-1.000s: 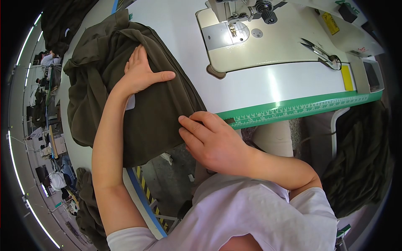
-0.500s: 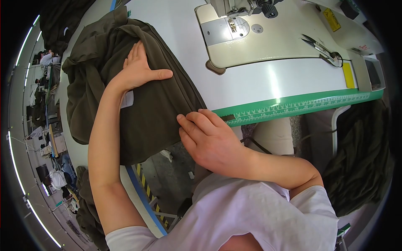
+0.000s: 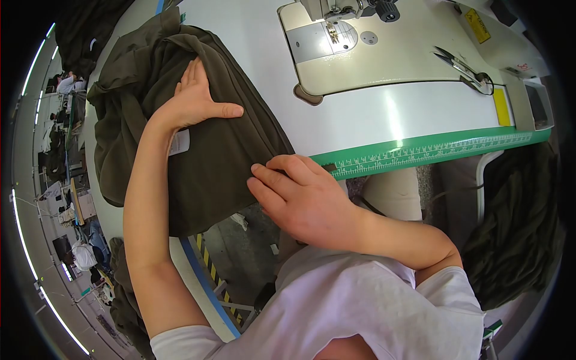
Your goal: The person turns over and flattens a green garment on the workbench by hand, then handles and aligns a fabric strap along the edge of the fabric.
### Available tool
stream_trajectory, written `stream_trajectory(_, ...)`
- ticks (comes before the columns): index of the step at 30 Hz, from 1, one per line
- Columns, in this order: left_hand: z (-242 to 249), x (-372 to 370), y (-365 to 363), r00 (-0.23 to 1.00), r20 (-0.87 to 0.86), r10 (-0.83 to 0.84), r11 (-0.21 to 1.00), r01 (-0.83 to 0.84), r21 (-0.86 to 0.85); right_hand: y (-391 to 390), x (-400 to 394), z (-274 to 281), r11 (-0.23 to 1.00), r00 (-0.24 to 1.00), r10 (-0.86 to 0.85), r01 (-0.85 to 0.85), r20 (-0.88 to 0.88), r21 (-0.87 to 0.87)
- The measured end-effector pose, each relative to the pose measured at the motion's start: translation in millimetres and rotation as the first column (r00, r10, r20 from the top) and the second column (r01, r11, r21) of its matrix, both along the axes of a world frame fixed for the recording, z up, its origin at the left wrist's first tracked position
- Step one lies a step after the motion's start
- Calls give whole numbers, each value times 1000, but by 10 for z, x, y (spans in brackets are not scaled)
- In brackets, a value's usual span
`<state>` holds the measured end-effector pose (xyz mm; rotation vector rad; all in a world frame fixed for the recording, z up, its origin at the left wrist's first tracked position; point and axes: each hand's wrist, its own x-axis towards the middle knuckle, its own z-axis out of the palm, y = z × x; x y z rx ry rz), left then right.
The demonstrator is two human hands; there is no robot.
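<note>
A dark olive garment (image 3: 204, 174) lies folded in layers on the table, its near part hanging past the front edge. My left hand (image 3: 195, 99) rests flat on its upper face, fingers stretched out and thumb spread to the right. A small white label (image 3: 179, 142) shows beside that wrist. At the garment's near right corner, my right hand (image 3: 303, 195) has its fingers curled over the cloth edge. Its thumb is hidden under the hand. A narrow dark strip pokes out just right of these fingers, over the green ruler edge (image 3: 432, 153).
The sewing machine (image 3: 339, 36) stands at the back right with its needle area facing me. Thread snips (image 3: 462, 71) lie on its bed. More dark cloth (image 3: 510, 234) hangs at the right, and another heap (image 3: 90, 36) sits at far left.
My right hand has shifted slightly left and its fingers have moved a little on the cloth edge. The left hand stays flat on the garment, nearly unmoved.
</note>
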<state>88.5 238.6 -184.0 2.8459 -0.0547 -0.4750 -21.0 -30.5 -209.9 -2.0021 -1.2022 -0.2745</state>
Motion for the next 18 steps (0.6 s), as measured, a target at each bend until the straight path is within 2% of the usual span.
stream_trajectory(2, 3, -6, -12, 1000, 2, 8, 1000, -8, 19, 5, 45, 37, 995, 991, 10, 4, -134, 103)
stream_trajectory(7, -40, -3, 13, 1000, 17, -20, 999, 19, 43, -43, 266, 78, 981, 984, -74, 101, -164, 166)
stream_trajectory(10, -43, -23, -25, 999, 49, -3, 998, -1, 69, -91, 387, 4, 990, 982, -134, 139, -130, 28)
stream_trajectory(14, -52, -29, -36, 997, 77, -18, 999, 15, 42, -88, 519, -116, 987, 986, -162, 162, -36, -21)
stream_trajectory(18, -83, -16, -7, 994, 101, -44, 998, 38, 55, -56, 539, -7, 975, 981, -185, 176, -55, -135)
